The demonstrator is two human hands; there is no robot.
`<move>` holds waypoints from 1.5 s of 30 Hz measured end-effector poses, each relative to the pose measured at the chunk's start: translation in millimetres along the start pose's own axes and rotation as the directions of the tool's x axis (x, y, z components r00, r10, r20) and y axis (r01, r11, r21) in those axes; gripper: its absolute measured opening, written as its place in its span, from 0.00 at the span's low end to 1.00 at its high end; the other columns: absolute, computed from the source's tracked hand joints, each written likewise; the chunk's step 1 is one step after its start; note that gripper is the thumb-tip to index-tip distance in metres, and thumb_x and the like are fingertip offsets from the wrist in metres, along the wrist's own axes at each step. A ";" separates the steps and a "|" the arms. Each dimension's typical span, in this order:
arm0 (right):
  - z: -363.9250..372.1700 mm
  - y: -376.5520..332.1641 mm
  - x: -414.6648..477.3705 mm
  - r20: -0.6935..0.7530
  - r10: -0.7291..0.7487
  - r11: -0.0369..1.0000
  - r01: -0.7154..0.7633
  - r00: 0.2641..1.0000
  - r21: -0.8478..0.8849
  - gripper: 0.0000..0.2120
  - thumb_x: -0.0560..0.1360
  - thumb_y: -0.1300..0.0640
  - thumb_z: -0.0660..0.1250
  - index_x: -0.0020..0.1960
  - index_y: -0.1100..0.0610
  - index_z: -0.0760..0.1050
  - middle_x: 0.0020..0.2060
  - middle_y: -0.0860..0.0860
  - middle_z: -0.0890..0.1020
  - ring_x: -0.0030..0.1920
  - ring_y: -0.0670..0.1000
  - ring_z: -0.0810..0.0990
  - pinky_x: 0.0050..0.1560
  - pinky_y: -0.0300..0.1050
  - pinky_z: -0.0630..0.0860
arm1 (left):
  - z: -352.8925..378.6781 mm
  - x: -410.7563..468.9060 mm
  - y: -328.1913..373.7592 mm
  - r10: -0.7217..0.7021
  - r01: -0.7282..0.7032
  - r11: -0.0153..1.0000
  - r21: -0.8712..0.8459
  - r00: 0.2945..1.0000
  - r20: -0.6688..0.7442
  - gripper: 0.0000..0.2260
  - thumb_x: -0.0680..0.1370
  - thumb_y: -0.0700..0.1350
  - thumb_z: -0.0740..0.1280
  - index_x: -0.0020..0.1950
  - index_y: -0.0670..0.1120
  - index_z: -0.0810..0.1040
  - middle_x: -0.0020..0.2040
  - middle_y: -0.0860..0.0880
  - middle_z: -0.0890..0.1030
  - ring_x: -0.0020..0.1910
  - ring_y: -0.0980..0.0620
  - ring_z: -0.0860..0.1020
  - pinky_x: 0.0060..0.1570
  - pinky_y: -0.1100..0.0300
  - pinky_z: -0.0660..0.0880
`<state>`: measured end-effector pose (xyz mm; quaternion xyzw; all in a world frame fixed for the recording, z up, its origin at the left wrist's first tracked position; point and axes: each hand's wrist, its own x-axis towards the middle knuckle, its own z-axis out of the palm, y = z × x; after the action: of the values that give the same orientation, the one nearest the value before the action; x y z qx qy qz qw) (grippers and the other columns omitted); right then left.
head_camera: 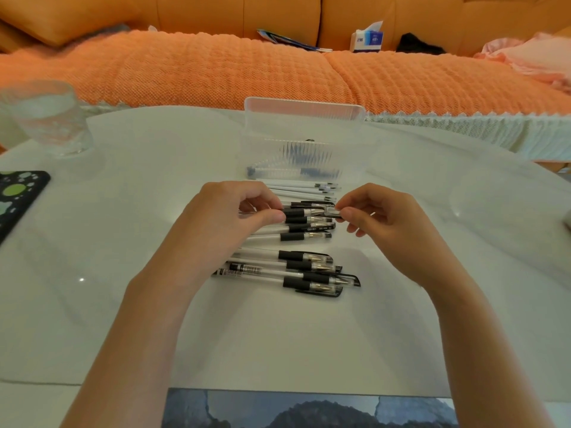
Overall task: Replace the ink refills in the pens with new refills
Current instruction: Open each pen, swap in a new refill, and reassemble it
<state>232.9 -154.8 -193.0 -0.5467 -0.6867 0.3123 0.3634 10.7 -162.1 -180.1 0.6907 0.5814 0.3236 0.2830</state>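
White tabletop (154,304) carried all the task's stock. My left hand (225,208) was curled round the clear barrel of one gel pen (295,212), thumb and forefinger closed on it just behind the black grip. My right hand (380,211) pinched the pen's other end, at its black cap (333,215), between thumb and forefinger, with the remaining fingers loosely curled. The pen was held level between the two hands, just above the farther cluster of pens (304,232). A nearer cluster of capped pens (287,270) lay apart from it, toward me. Loose refills (296,188) lay side by side just beyond the farther cluster. Behind them stood a clear plastic box (302,156), lid raised, with more refills inside.

Assessment: the step in hand appeared to be opening or closing this one pen at its tip end. Whether the cap was coming off or going on could not be determined, nor whether the pen held an old or a new refill. If opening, the next move would call for a straight pull on the cap, then unscrewing the grip section while my left hand kept the barrel from turning. Which cluster was finished could not be told.
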 end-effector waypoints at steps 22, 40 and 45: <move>16.4 -2.6 6.0 0.018 -0.064 0.942 0.055 0.998 0.332 0.07 0.75 0.71 0.63 0.42 0.62 0.75 0.33 0.57 0.82 0.33 0.54 0.83 0.33 0.39 0.76 | 14.7 3.8 5.9 0.024 -0.025 0.996 -0.089 1.000 -0.013 0.03 0.74 0.44 0.70 0.41 0.52 0.82 0.33 0.55 0.82 0.31 0.62 0.75 0.35 0.75 0.68; 15.5 2.1 3.5 -0.024 0.003 0.999 -0.002 1.000 0.044 0.05 0.73 0.58 0.70 0.49 0.52 0.78 0.39 0.46 0.83 0.36 0.42 0.78 0.37 0.32 0.71 | 7.4 7.4 7.8 0.038 -0.039 0.999 -0.005 0.995 -0.092 0.02 0.73 0.48 0.71 0.45 0.53 0.81 0.39 0.59 0.80 0.43 0.62 0.78 0.50 0.58 0.77; 19.7 1.3 1.8 0.069 -0.025 0.979 0.039 0.997 -0.202 0.03 0.72 0.56 0.72 0.45 0.49 0.81 0.41 0.42 0.77 0.40 0.39 0.72 0.40 0.26 0.66 | 0.7 14.5 7.1 0.062 -0.059 0.998 0.026 0.983 -0.172 0.04 0.75 0.46 0.70 0.48 0.54 0.81 0.42 0.61 0.79 0.45 0.65 0.75 0.45 0.75 0.68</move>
<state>216.8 -153.5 -204.5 -0.5590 -0.7353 0.2528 0.2878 17.3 -149.0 -173.4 0.6803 0.5859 0.3847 0.2143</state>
